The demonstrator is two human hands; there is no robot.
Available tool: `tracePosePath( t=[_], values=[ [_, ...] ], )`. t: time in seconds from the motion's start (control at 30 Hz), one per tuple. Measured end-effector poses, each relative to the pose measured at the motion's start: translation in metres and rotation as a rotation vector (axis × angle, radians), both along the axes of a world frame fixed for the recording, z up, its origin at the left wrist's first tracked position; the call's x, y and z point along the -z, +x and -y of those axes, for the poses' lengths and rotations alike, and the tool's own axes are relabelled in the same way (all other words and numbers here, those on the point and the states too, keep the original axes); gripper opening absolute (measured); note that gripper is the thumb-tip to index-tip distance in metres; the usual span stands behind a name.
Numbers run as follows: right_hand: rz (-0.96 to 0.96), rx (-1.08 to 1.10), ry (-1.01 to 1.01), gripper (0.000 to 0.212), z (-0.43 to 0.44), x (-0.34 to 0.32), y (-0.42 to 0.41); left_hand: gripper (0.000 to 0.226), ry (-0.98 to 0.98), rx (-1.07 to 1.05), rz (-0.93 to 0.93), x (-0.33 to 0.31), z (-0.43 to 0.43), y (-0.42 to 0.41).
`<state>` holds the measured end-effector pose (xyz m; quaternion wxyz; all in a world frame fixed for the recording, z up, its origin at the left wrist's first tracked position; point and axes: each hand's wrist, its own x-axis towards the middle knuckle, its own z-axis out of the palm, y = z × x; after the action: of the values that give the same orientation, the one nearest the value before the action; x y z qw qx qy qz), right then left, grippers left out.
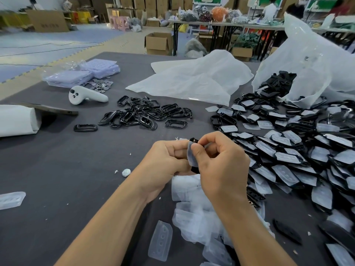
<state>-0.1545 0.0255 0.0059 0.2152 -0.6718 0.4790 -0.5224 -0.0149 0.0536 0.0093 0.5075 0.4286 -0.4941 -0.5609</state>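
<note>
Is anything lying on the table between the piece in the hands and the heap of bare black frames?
Nothing visible blocks it: between the black piece and the frame heap lies only a tiny white scrap.

Cardboard boxes [159, 44] (some open) line a blue-matted floor [38, 45].

- The black part [193, 140] is almost wholly covered by the fingers [203, 143] of both hands and by the translucent film [191, 157]; only a top corner and a lower sliver are seen.
- The fingertips of the left hand [167, 160] are partly hidden behind the film and the right hand [219, 164].
- The white roll [17, 120] at the tabletop's left edge is cut off by the picture's edge.
- The plastic bag [317, 64] and the heap of covered parts [288, 156] at the right edge are cut off too.
- The small discs [101, 85] near the far left corner are too small to be identified.
- The print on the cardboard box [48, 21] beyond is blurred.
</note>
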Motion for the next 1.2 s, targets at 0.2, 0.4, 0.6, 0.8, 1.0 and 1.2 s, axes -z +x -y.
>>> tracePosePath(
  t=[0.2, 0.4, 0.6, 0.8, 1.0, 1.2],
  values=[
    [-0.044, 0.047, -0.010, 0.021, 0.002, -0.001, -0.003, 0.043, 0.083, 0.032, -0.098, -0.006, 0.001, 0.002],
    [-0.087, -0.047, 0.144, 0.020, 0.011, -0.004, -0.012, 0.038, 0.114, -0.091, -0.015, 0.000, 0.000, -0.003],
    [0.142, -0.105, 0.315, 0.018, 0.014, -0.006, -0.015, 0.042, 0.123, -0.163, -0.065, -0.002, 0.002, -0.007],
    [0.060, -0.106, 0.345, 0.018, 0.011, -0.004, -0.012, 0.041, 0.134, -0.281, -0.091, -0.003, 0.004, -0.006],
    [-0.001, -0.130, 0.294, 0.017, 0.010, 0.000, -0.007, 0.032, 0.133, -0.220, -0.082, -0.004, 0.000, -0.007],
    [-0.007, -0.190, 0.286, 0.018, 0.011, 0.001, -0.008, 0.017, 0.139, -0.405, 0.051, -0.002, 0.005, -0.004]
  ],
)
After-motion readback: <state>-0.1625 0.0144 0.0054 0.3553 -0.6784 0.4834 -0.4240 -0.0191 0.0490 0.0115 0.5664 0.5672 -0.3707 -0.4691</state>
